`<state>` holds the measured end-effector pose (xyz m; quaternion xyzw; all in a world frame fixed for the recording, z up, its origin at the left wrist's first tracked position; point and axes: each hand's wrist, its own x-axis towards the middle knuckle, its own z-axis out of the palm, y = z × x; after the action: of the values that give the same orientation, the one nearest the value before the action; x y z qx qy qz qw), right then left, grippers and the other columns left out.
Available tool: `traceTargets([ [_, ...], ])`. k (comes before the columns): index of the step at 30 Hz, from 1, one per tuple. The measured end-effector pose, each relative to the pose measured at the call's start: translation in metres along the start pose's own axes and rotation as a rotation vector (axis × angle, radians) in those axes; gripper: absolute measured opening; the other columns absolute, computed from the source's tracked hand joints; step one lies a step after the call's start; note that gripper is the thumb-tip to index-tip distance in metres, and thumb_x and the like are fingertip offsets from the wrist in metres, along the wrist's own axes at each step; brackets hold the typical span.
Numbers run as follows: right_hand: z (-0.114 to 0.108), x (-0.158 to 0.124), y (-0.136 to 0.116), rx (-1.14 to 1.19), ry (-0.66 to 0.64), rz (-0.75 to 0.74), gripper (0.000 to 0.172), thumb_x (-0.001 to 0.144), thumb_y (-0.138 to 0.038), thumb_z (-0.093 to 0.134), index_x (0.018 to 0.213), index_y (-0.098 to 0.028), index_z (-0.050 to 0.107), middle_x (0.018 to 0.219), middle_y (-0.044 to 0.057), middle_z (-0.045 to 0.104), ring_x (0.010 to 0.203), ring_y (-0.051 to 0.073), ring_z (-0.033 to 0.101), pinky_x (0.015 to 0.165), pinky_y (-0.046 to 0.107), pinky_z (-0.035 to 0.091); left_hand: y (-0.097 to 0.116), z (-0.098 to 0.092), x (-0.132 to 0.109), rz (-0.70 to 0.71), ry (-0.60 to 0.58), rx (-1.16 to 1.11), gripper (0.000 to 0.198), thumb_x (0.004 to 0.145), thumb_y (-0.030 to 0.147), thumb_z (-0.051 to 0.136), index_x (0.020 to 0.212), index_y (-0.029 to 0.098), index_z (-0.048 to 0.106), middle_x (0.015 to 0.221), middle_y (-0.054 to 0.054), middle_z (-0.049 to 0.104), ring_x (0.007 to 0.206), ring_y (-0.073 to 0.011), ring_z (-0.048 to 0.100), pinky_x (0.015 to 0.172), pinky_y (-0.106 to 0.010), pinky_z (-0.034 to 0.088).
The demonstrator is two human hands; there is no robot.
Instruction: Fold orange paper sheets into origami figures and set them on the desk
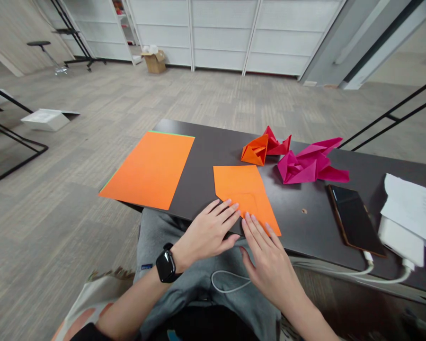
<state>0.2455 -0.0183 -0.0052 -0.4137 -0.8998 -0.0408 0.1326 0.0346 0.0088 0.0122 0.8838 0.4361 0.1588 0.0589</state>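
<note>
A folded sheet of orange paper (239,182) lies flat on the dark table in front of me, its near left corner turned in. My left hand (209,232) rests its outstretched fingertips on the slanted near-left edge. Beside it, my right hand (264,255) lies with extended fingers on the near edge of the same sheet. Neither hand grips anything. To the left is a stack of orange paper sheets (151,168) with a thin green edge showing. Folded paper shapes stand at the back right: an orange one (255,150), a red one (279,144) and a magenta one (312,163).
A phone (355,218) with a charging cable lies right on the table (199,163), near a white power bank (401,239) and printed papers (413,203). The table's near edge borders my lap. Beyond are a cardboard box (155,62) and white cabinets (222,35).
</note>
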Motion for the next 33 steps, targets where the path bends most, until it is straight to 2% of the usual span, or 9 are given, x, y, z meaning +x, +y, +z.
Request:
traceTargets([
  [5,-0.007,-0.002,0.001,-0.04,-0.012,-0.026,0.061,0.094,-0.015,0.047,0.152,-0.004,0.032,0.155,0.018,0.042,0.145,0.026,0.037,0.122,0.048,0.022,0.003,0.0,0.001,-0.008,-0.006,-0.009,0.051,0.099,0.041,0.048,0.141,0.014,0.051,0.151,-0.008,0.05,0.143,-0.024,0.041,0.122,-0.042,0.025],
  [10,-0.014,-0.011,0.003,-0.049,-0.019,-0.021,0.053,0.095,-0.015,0.046,0.148,-0.006,0.041,0.154,0.015,0.045,0.144,0.024,0.039,0.123,0.044,0.018,0.004,-0.001,0.0,-0.012,-0.006,-0.019,0.051,0.099,0.041,0.048,0.142,0.014,0.05,0.151,-0.009,0.05,0.143,-0.0248,0.041,0.122,-0.043,0.024],
  [15,-0.021,-0.026,0.001,-0.084,-0.036,0.0,0.051,0.095,-0.015,0.047,0.146,-0.008,0.044,0.154,0.013,0.045,0.144,0.024,0.039,0.124,0.048,0.012,0.003,-0.001,0.0,-0.009,-0.004,-0.023,0.051,0.099,0.04,0.047,0.142,0.014,0.051,0.151,-0.009,0.05,0.142,-0.0245,0.042,0.123,-0.043,0.023],
  [19,-0.025,-0.037,0.001,-0.098,-0.035,0.037,0.051,0.094,-0.015,0.048,0.145,-0.013,0.046,0.152,0.01,0.048,0.143,0.025,0.041,0.124,0.051,0.01,0.003,-0.001,0.001,-0.011,-0.01,-0.022,0.051,0.099,0.04,0.048,0.142,0.014,0.051,0.151,-0.009,0.051,0.143,-0.0243,0.042,0.123,-0.043,0.023],
  [26,-0.027,-0.049,0.007,-0.071,-0.011,0.043,0.047,0.093,-0.016,0.051,0.141,-0.018,0.051,0.145,0.008,0.057,0.137,0.024,0.049,0.124,0.053,0.008,0.001,-0.001,0.0,-0.017,-0.028,-0.038,0.05,0.099,0.039,0.048,0.143,0.014,0.05,0.153,-0.007,0.049,0.144,-0.0239,0.039,0.124,-0.045,0.022],
  [29,-0.034,-0.05,0.007,0.005,0.008,0.073,0.041,0.094,-0.019,0.051,0.135,-0.02,0.054,0.137,0.009,0.063,0.132,0.025,0.054,0.123,0.055,0.013,0.001,-0.001,-0.001,-0.01,-0.023,-0.042,0.05,0.099,0.038,0.048,0.143,0.015,0.049,0.152,-0.008,0.049,0.144,-0.0237,0.04,0.123,-0.045,0.023],
  [31,-0.042,-0.046,0.003,0.082,0.034,0.128,0.039,0.095,-0.02,0.05,0.134,-0.021,0.054,0.136,0.012,0.062,0.132,0.026,0.054,0.121,0.055,0.023,0.003,-0.002,0.0,-0.015,-0.013,-0.044,0.05,0.099,0.037,0.048,0.143,0.015,0.049,0.152,-0.008,0.049,0.143,-0.0242,0.04,0.123,-0.046,0.023],
  [33,-0.049,-0.037,-0.004,0.146,0.064,0.17,0.045,0.095,-0.021,0.049,0.14,-0.021,0.048,0.142,0.014,0.056,0.136,0.027,0.05,0.116,0.052,0.036,0.008,-0.003,0.001,-0.029,0.0,-0.042,0.049,0.098,0.038,0.05,0.141,0.015,0.051,0.149,-0.009,0.052,0.14,-0.0252,0.044,0.122,-0.046,0.025],
])
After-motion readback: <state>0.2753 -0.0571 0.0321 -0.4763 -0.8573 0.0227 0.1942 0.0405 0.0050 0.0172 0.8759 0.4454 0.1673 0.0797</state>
